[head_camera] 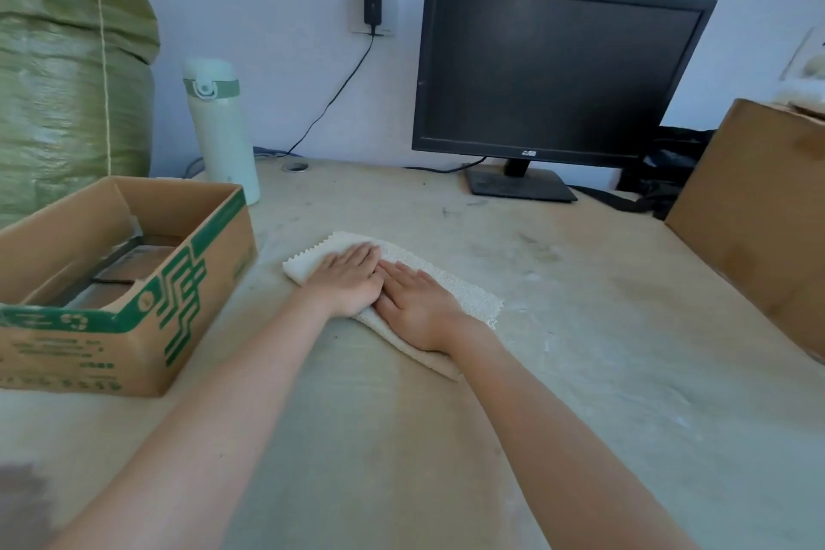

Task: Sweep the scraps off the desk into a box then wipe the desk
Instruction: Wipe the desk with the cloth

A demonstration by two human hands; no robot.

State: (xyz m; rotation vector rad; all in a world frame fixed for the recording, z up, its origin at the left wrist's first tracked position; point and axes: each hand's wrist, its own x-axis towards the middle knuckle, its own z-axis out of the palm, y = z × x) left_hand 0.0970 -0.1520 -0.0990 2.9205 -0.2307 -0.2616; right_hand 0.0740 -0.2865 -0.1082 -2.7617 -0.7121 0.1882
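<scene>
A cream cloth [468, 297] lies flat on the pale wooden desk [580, 371], near its middle. My left hand [350, 279] presses palm-down on the cloth's left half, fingers together and pointing away from me. My right hand [415, 308] lies flat on the cloth beside it, touching the left hand. An open cardboard box [178, 290] with green print stands on the desk to the left of the cloth. Dark and brown contents show inside the box. Faint white dust marks the desk to the right of the cloth.
A black monitor [553, 76] stands at the back right with its cable. A white and green flask [221, 130] stands behind the box. A green woven sack [67, 71] fills the far left. A large brown carton [759, 219] sits at the right edge beside a black bag [665, 174].
</scene>
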